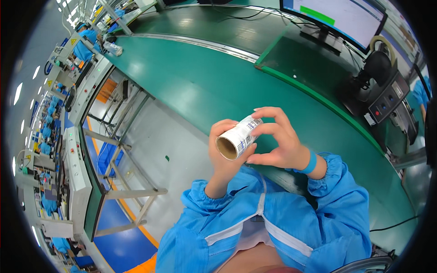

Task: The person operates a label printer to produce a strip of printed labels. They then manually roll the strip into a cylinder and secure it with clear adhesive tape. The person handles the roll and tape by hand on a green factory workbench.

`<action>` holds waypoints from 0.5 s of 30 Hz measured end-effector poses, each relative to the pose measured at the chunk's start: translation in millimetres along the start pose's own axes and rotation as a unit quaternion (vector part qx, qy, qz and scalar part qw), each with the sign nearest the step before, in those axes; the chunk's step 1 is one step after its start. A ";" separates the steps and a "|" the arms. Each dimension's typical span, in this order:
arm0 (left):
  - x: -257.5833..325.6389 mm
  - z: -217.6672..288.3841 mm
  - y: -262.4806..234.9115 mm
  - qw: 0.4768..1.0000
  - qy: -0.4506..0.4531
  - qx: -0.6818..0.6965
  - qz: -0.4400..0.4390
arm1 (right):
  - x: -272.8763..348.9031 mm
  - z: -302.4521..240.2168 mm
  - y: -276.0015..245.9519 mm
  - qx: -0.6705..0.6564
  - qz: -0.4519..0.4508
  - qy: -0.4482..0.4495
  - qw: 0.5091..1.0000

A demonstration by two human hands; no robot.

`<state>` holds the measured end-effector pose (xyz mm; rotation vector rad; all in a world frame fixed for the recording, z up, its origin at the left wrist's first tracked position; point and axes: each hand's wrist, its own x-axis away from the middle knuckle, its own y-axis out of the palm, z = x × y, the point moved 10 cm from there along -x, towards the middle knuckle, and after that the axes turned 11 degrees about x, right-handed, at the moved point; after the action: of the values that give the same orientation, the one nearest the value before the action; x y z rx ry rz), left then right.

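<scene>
A roll of white printed labels on a brown cardboard core is held up in front of my chest, tilted, with the core's hollow end toward me. My left hand is wrapped round it from the left, its thumb along the lower right side. From the right, my right hand curls over the roll, its upper fingertips on the label surface and far end. The right thumb reaches below the roll, close to my left thumb. A blue band circles my right wrist.
A green-topped workbench runs beyond my hands. On its raised shelf stand a monitor, cables and a black device with a control panel. A metal-framed stand is at the left. Farther off, people in blue work along a line.
</scene>
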<state>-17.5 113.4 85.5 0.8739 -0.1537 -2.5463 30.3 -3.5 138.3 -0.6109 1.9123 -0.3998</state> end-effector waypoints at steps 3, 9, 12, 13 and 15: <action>2.8 2.5 5.7 0.999 0.031 -0.023 -0.011 | -2.7 2.5 -1.0 -0.027 -0.005 0.032 0.999; 4.9 14.4 12.0 0.996 0.069 -0.035 -0.041 | -4.9 9.7 6.8 -0.111 -0.076 0.094 0.986; 5.3 4.1 9.2 0.997 0.008 0.067 -0.034 | -4.3 16.9 9.6 -0.149 -0.098 0.121 0.977; 2.5 0.1 9.1 0.994 -0.025 0.105 -0.027 | -3.6 21.3 9.5 -0.160 -0.105 0.131 0.973; 0.4 -11.7 7.8 0.975 -0.089 0.205 -0.013 | 6.6 42.1 21.1 -0.244 -0.149 0.232 0.930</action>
<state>-7.8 106.7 77.8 0.7891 -0.7487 -2.6607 61.8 9.8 105.3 -1.2343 2.4030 -0.2691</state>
